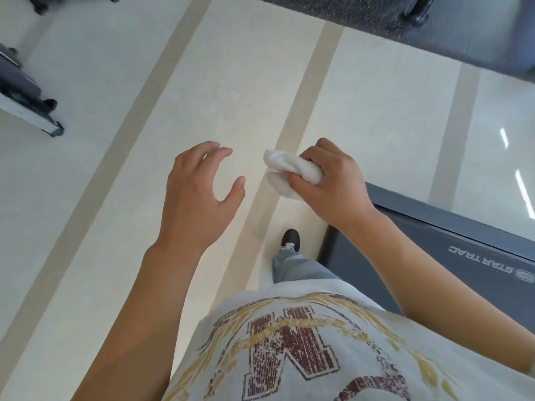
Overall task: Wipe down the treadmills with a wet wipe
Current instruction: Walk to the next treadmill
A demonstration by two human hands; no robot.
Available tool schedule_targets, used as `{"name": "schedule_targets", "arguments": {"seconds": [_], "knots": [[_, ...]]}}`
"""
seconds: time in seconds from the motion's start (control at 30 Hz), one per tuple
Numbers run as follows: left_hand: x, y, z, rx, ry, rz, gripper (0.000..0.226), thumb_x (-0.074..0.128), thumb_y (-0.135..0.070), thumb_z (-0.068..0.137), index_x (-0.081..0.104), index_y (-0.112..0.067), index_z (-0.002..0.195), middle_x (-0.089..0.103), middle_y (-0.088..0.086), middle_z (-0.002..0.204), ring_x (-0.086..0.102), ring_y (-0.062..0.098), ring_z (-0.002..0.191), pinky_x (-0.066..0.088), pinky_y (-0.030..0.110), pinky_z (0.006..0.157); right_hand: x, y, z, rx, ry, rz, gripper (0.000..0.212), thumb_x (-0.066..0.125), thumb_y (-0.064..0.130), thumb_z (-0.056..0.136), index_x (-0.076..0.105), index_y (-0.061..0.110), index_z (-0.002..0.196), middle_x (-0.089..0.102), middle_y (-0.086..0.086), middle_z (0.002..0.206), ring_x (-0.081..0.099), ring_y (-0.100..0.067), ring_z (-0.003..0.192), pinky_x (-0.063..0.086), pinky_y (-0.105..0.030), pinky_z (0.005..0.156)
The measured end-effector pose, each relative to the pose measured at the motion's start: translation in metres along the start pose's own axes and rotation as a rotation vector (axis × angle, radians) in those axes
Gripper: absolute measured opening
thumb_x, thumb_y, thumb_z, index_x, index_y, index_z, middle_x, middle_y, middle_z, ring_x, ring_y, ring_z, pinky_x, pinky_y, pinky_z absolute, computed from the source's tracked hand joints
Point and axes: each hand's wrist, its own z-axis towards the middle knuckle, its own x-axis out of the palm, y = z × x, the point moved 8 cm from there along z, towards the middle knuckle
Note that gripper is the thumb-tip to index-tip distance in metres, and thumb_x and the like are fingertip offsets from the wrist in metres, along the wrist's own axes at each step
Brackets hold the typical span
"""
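My right hand [333, 183] grips a crumpled white wet wipe [289, 169], held above the floor in front of my body. A short gap to its left, my left hand [199, 192] hovers with fingers loosely curved and holds nothing. The rear end of a dark grey treadmill [440, 250] marked STAR TRAC lies at the lower right, below and to the right of my right hand. Neither hand touches it.
Pale tiled floor [202, 96] with tan stripes runs ahead. The base of another machine [26, 94] stands at the far left, and a dark speckled mat with more equipment [419, 21] at the top right. My shoe [290, 240] is on the floor beside the treadmill.
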Motion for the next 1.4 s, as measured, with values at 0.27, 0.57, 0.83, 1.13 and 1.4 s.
{"name": "schedule_targets", "arguments": {"seconds": [0.27, 0.57, 0.83, 1.13, 1.4], "knots": [[0.044, -0.077, 0.119, 0.149, 0.068, 0.017, 0.048, 0.061, -0.042, 0.098, 0.063, -0.018, 0.139, 0.056, 0.0, 0.147, 0.046, 0.023, 0.138, 0.044, 0.042, 0.113, -0.07, -0.067, 0.074, 0.086, -0.12, 0.007, 0.024, 0.062, 0.037, 0.081, 0.063, 0.013, 0.08, 0.048, 0.006, 0.079, 0.052, -0.02, 0.062, 0.04, -0.032, 0.054], [0.094, -0.116, 0.196, 0.303, 0.191, 0.004, 0.047, 0.062, -0.04, 0.098, 0.063, -0.017, 0.139, 0.057, -0.001, 0.145, 0.047, 0.023, 0.137, 0.043, 0.039, 0.113, -0.109, -0.125, 0.097, 0.235, -0.246, 0.034, 0.017, 0.072, 0.028, 0.084, 0.061, 0.016, 0.078, 0.052, 0.004, 0.081, 0.056, -0.022, 0.066, 0.047, -0.039, 0.057], [0.128, -0.14, 0.281, 0.47, 0.3, -0.047, 0.047, 0.061, -0.04, 0.097, 0.064, -0.017, 0.137, 0.058, -0.001, 0.143, 0.048, 0.022, 0.135, 0.04, 0.034, 0.113, -0.131, -0.162, 0.139, 0.384, -0.395, -0.009, 0.02, 0.075, 0.028, 0.086, 0.064, 0.013, 0.079, 0.054, 0.002, 0.082, 0.057, -0.021, 0.067, 0.049, -0.041, 0.059], [0.141, -0.157, 0.409, 0.684, 0.402, -0.084, 0.047, 0.061, -0.041, 0.097, 0.064, -0.015, 0.136, 0.059, 0.0, 0.141, 0.05, 0.026, 0.131, 0.042, 0.04, 0.112, -0.132, -0.167, 0.212, 0.562, -0.519, -0.059, 0.021, 0.074, 0.032, 0.088, 0.065, 0.015, 0.081, 0.056, 0.003, 0.084, 0.058, -0.019, 0.069, 0.049, -0.039, 0.06], [0.167, -0.193, 0.463, 0.884, 0.527, -0.123, 0.046, 0.06, -0.04, 0.096, 0.065, -0.015, 0.135, 0.06, 0.002, 0.14, 0.054, 0.029, 0.127, 0.042, 0.038, 0.109, -0.146, -0.166, 0.222, 0.767, -0.685, -0.053, 0.02, 0.073, 0.034, 0.088, 0.068, 0.015, 0.085, 0.057, 0.006, 0.086, 0.057, -0.015, 0.072, 0.046, -0.034, 0.064]]}}
